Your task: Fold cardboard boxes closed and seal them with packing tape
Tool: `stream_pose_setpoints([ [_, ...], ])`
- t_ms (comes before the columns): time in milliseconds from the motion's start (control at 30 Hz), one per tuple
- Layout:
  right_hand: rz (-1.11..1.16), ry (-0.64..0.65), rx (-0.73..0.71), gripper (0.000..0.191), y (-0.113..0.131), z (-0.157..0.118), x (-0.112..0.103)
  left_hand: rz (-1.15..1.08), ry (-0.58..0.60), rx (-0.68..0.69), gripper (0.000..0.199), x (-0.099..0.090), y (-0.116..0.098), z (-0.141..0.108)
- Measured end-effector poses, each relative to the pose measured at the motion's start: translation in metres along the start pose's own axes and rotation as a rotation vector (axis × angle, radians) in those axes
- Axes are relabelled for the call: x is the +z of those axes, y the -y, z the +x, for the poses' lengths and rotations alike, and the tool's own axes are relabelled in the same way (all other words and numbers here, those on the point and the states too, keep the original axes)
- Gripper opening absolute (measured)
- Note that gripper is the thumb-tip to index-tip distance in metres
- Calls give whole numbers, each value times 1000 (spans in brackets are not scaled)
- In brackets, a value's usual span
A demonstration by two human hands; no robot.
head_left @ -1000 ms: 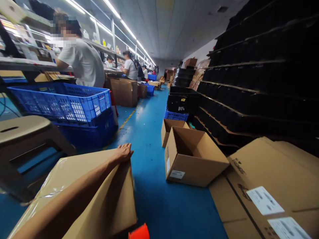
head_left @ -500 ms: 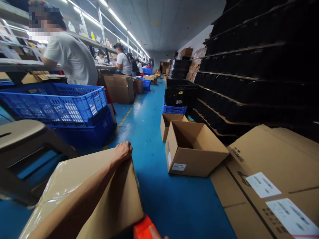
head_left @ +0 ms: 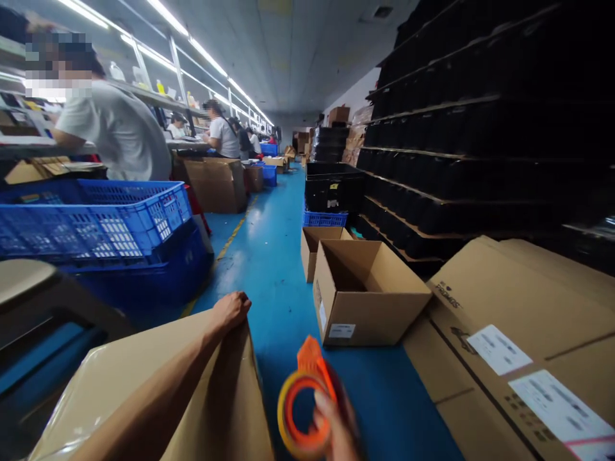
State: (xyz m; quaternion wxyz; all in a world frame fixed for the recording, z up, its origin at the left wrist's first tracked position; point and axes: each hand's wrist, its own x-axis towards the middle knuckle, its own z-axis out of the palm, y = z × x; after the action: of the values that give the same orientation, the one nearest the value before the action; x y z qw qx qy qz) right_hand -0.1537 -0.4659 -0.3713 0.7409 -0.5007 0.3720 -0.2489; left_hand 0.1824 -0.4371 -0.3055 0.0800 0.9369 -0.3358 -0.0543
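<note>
At the lower left stands a large cardboard box (head_left: pixel 148 349) with clear tape shining along its left edge. My left hand (head_left: pixel 232 310) lies over its far corner with the fingers curled down round the edge. An orange tape dispenser (head_left: pixel 310 353) with a yellowish roll of tape is in my right hand (head_left: pixel 335 419), just right of the box and apart from it. Part of the right hand is blurred, and the thumb shows against the roll.
Open cardboard boxes (head_left: pixel 372 317) stand ahead on the blue floor. Flattened cartons (head_left: pixel 485 384) with white labels lie at right, below tall black stacks (head_left: pixel 480 173). Blue crates (head_left: pixel 110 221) and a stool (head_left: pixel 29 285) are at left. Several people (head_left: pixel 120 128) work along the bench.
The tape dispenser in my right hand has come up and right, away from the box's near edge, into fuller view. My left hand stays on the box corner. The view has shifted slightly.
</note>
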Motion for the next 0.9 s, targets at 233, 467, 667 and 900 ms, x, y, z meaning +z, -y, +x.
stream_pose_setpoints([
  [233, 274, 11, -27, 53, 15, 91, 87, 4, -68, -27, 39, 4, -6, -13],
  [467, 219, -100, -23, 57, 43, 167, 149, 23, -74, -49, 53, -3, -16, -22],
  [667, 170, -13, -82, 44, 40, 110, 103, 16, -39, -117, 40, -5, -20, -14],
  [900, 188, -154, 39, 65, -46, -23, 2, -25, -83, -122, 38, 1, -23, -12],
])
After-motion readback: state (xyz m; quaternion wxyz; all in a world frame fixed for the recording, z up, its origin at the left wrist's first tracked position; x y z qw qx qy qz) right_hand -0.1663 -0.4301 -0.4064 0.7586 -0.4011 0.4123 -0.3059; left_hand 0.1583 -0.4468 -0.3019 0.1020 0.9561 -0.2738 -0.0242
